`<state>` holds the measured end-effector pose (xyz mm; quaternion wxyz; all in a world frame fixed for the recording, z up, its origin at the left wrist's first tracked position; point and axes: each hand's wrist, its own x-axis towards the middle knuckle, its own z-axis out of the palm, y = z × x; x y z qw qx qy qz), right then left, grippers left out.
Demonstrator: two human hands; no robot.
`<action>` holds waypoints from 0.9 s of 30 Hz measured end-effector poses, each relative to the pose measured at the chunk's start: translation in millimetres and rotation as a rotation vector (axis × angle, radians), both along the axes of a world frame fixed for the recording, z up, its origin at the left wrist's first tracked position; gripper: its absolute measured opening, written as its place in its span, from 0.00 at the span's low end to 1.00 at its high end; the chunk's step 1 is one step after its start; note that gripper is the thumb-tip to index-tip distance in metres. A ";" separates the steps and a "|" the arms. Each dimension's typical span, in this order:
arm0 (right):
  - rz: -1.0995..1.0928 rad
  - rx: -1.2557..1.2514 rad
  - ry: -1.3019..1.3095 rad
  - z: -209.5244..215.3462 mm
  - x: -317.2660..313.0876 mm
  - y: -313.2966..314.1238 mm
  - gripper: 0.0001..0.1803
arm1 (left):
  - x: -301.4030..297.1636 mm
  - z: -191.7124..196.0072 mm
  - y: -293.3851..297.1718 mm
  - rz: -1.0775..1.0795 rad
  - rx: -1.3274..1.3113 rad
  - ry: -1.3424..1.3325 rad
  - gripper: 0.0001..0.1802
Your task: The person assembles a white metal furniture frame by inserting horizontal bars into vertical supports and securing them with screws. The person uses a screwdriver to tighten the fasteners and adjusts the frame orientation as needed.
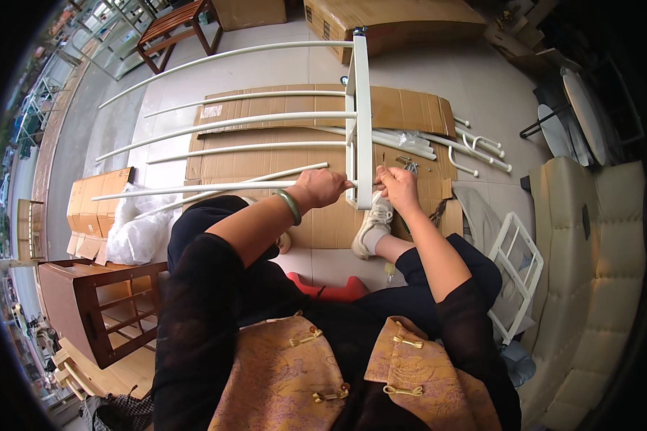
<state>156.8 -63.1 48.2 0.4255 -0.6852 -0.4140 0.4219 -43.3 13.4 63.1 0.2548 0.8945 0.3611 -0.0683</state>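
Note:
A white metal frame point(363, 129) stands on its side in front of me, with several long white tubes point(223, 123) running out from it to the left. My left hand point(323, 188) is closed around the end of the nearest tube point(187, 190), right beside the frame. On the frame's other side my right hand point(399, 188) is held close, its fingers pinched together. Whatever lies between those fingers is too small to make out. Just behind the right hand, small metal hardware point(408, 165) lies on the flattened cardboard point(316, 226).
White tubes point(402, 144) and hooked white pieces point(485, 147) lie on the cardboard's right side. A beige sofa point(589, 287) and a small white frame point(516, 276) stand at right. To the left are clear plastic wrap point(140, 223) and a brown wooden stool point(97, 309). A red seat point(327, 289) is beneath me.

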 end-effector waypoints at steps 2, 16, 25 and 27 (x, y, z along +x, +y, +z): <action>-0.016 -0.070 0.015 2.2 -1.5 5.7 0.26 | -0.7 -0.2 -0.7 0.011 0.005 0.012 0.20; -0.245 -0.355 0.257 0.0 -8.0 27.9 0.21 | -1.1 -3.5 -5.7 0.013 0.107 -0.016 0.24; 0.039 -0.383 -0.500 -14.6 61.6 24.7 0.20 | -5.1 2.0 -2.7 0.057 -0.026 -0.020 0.28; 0.201 -0.311 -0.717 4.5 93.4 27.7 0.21 | -3.4 11.6 8.9 0.075 -0.036 -0.034 0.25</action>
